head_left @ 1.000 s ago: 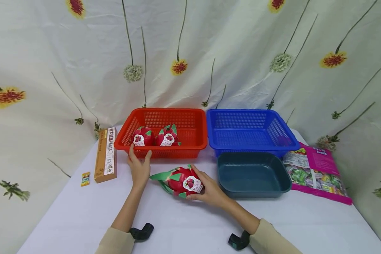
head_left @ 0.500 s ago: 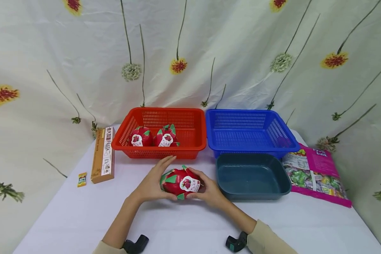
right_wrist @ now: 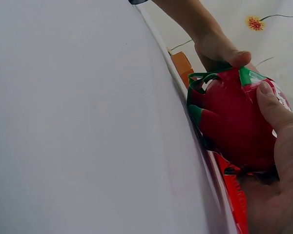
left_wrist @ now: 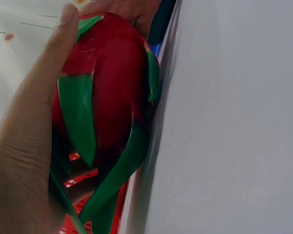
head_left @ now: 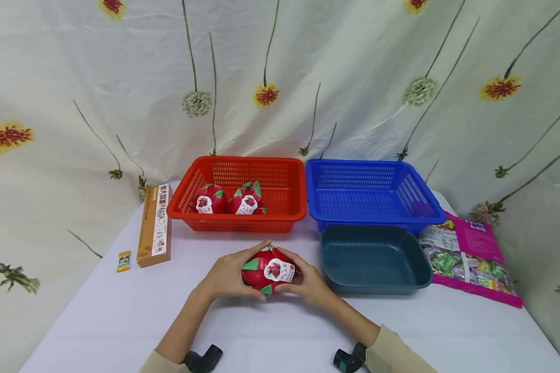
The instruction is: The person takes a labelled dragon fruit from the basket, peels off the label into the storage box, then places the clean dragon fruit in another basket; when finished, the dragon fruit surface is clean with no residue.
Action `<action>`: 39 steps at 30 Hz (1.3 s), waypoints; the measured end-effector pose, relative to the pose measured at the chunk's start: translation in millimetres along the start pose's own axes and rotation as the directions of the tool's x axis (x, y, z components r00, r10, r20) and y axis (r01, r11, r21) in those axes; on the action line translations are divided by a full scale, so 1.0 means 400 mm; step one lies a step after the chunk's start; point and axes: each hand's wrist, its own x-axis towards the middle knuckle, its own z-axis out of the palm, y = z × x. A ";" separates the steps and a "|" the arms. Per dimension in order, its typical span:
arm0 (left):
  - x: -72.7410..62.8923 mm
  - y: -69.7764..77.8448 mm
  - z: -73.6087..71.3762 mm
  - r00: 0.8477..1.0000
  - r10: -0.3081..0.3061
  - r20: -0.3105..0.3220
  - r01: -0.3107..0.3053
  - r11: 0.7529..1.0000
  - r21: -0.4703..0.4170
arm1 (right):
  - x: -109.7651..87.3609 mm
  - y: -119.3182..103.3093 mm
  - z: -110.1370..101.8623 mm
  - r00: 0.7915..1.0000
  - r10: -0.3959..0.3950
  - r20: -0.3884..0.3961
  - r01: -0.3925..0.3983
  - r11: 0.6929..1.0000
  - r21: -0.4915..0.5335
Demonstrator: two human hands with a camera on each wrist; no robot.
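Observation:
A red dragon fruit (head_left: 256,274) with green leaf tips and a white label sits between both hands, in front of the red basket. My left hand (head_left: 227,274) grips its leafy end, thumb at the front and fingers behind. Around the labelled end curls my right hand (head_left: 311,282). In the left wrist view long green leaves hang from the dragon fruit (left_wrist: 115,87) past the palm. The right wrist view shows the right thumb pressed on the dragon fruit (right_wrist: 234,117) near its label. Two more dragon fruits (head_left: 210,197) lie in the red basket (head_left: 280,224).
A blue basket (head_left: 354,166) stands right of the red one, with a dark teal tub (head_left: 378,287) before it. A pink candy bag (head_left: 476,259) lies far right. At left are a pasta box (head_left: 149,233) and a small yellow packet (head_left: 123,261).
My left hand has come from the red basket's front rim down to the dragon fruit and now grips its leafy end. The right hand has kept its hold, nearly in place.

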 end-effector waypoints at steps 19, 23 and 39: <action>-0.016 0.017 0.005 0.965 0.039 -0.258 -0.061 0.995 -0.079 | 0.002 -0.102 -0.020 0.883 -0.250 -0.396 0.204 0.967 -0.154; -0.012 0.015 -0.002 0.934 0.094 -0.345 -0.119 0.991 -0.052 | 0.005 -0.099 -0.026 0.916 -0.154 -0.371 0.130 0.988 -0.088; -0.009 0.021 0.006 0.885 0.202 -0.419 -0.229 0.973 -0.015 | 0.008 -0.071 -0.008 0.878 -0.103 -0.468 0.142 0.989 0.049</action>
